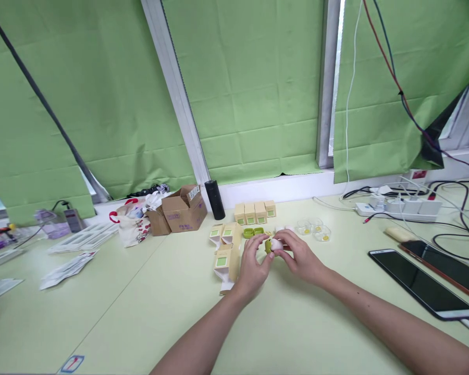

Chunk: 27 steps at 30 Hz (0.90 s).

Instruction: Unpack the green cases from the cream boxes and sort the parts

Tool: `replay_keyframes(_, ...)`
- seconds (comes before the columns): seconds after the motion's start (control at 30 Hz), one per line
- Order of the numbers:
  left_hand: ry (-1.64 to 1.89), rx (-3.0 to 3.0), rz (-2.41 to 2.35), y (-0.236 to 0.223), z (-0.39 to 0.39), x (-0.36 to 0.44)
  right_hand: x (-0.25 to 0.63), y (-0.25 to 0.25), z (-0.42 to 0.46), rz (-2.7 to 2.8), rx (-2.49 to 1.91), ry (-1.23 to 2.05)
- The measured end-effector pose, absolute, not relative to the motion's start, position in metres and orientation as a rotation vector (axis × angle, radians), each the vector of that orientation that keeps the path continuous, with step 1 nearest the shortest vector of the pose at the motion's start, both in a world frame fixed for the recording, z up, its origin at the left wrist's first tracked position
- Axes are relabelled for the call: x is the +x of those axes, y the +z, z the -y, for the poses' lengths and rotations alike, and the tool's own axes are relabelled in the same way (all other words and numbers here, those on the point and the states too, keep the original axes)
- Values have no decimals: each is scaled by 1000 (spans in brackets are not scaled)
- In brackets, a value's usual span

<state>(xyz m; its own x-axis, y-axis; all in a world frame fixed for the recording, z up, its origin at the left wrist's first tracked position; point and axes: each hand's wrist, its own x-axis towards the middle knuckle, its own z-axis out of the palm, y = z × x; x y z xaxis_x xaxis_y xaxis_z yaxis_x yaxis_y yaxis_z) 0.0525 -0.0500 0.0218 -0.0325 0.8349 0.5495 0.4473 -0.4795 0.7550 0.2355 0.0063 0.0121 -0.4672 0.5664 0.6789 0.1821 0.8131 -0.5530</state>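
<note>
My left hand point(253, 265) is closed around a small green holder point(268, 246). Against its open side, my right hand point(299, 254) pinches a small white rounded piece point(275, 244). The two parts touch, though fingers hide whether one sits inside the other. Just behind the hands lie small green square containers point(254, 232). To the left stand open kraft boxes point(221, 262) with green window squares and flaps hanging out. Several closed kraft boxes point(255, 212) form a row farther back. Clear plastic cups point(321, 234) with yellow spots lie beyond my right hand.
A black cylinder point(214, 200) and an opened cardboard box point(184, 209) stand near the window wall. A cloth bag point(133, 224) and white trays point(84, 238) are at left. On the right lie a phone point(424, 284), a darker phone point(447, 265) and a power strip point(398, 209) with cables.
</note>
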Motion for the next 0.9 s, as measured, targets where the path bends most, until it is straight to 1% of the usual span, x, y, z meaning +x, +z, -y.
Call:
replay_keyframes(0.13,1474,1752,-1274,19,47,56,233,14,-5,1950,-581,726)
replay_keyframes(0.37,1531,1662,-1338,14,43,60,226,14,-4,1791,-671,990)
replay_keyframes(0.5,1558,1630,-1365,14,42,57,226,14,-11,1526,-677,1241)
replay_keyframes(0.67,1625,1468,-1293,14,40,51,239,18,-26,1175,-619,1499)
replay_keyframes(0.8,1631,1340,-1170,12,40,52,247,21,-28,1067,-516,1658)
replay_keyframes(0.9,1665,1315,-1114,11,39,53,248,20,-27,1045,-505,1701)
